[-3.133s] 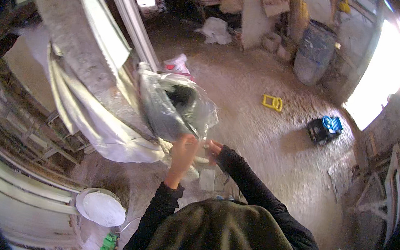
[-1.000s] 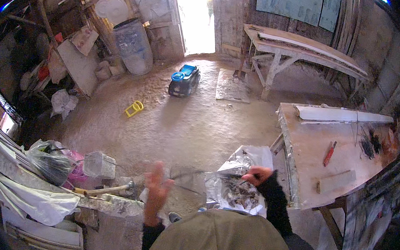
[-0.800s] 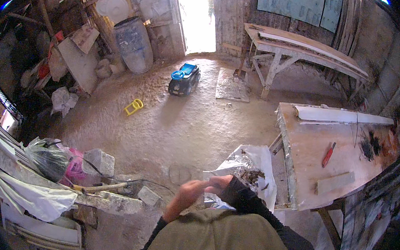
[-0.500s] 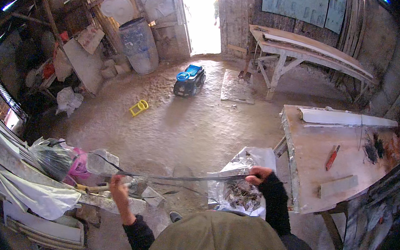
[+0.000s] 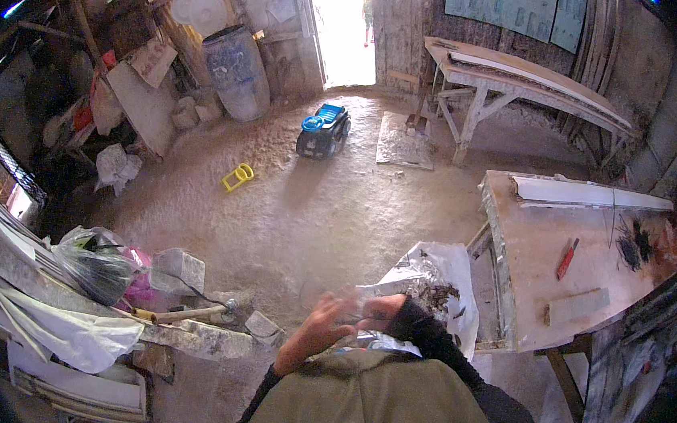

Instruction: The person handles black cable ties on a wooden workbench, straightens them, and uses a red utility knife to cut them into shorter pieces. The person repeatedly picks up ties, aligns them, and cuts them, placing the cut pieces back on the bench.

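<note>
Close together in front of my body, my left hand (image 5: 320, 324) and my right hand (image 5: 380, 312) meet at the fingertips. Motion smears the left fingers, so whether they grip anything is unclear. The right fingers look curled closed, but what they hold cannot be made out. No dark strip shows clearly between the hands now. Just beyond the right hand, a white plastic sack (image 5: 462, 275) lies spread on the floor with dark scraps (image 5: 437, 298) on it, partly covered by my right sleeve.
To the right stands a dusty worktable (image 5: 524, 252) with a red-handled tool (image 5: 567, 259), a flat block (image 5: 578, 306) and black strands (image 5: 633, 245). A low ledge at left bears a clear plastic bag (image 5: 92, 266). Farther off are a blue toy car (image 5: 323, 134) and a yellow frame-shaped piece (image 5: 238, 177).
My hands have come together from wide apart, the left moving right and the right moving left. The long dark strip stretched between them before no longer shows clearly.
</note>
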`<state>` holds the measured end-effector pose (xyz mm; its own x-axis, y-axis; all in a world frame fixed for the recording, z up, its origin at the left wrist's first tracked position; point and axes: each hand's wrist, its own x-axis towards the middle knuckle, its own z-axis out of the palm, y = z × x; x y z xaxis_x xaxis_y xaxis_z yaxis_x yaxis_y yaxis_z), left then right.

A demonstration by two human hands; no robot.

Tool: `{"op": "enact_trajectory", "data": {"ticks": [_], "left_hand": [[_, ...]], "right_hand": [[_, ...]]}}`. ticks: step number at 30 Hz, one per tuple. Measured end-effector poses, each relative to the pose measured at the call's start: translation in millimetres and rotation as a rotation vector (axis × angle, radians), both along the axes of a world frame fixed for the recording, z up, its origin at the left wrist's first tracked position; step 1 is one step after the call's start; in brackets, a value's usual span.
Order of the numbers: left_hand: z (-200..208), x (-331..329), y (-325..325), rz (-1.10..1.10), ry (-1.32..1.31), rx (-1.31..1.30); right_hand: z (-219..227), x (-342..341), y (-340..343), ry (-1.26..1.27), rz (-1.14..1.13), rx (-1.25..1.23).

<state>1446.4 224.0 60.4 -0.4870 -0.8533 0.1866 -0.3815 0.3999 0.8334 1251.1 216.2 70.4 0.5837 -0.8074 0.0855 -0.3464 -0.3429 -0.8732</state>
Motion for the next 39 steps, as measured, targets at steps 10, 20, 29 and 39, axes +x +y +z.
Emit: {"op": "enact_trajectory", "data": {"ticks": [10,20,29,39], "left_hand": [[27.0,108.9,-17.2,0.357,0.088,-0.26],[3.2,212.5,-2.5,1.047,-0.145,-0.385],[11.1,16.3,-10.3,0.056,-0.159,-0.175],[26.3,102.3,-14.2,0.516,0.18,-0.019]], "right_hand": [[-10.5,-55.8,3.0,-0.1,-0.267,0.08],[29.8,-137.6,25.7,-0.192,-0.611,0.029],[-6.2,12.8,-3.8,-0.035,-0.079,0.024],[-2.5,-53.6,-2.8,-0.067,-0.125,0.184]]}}
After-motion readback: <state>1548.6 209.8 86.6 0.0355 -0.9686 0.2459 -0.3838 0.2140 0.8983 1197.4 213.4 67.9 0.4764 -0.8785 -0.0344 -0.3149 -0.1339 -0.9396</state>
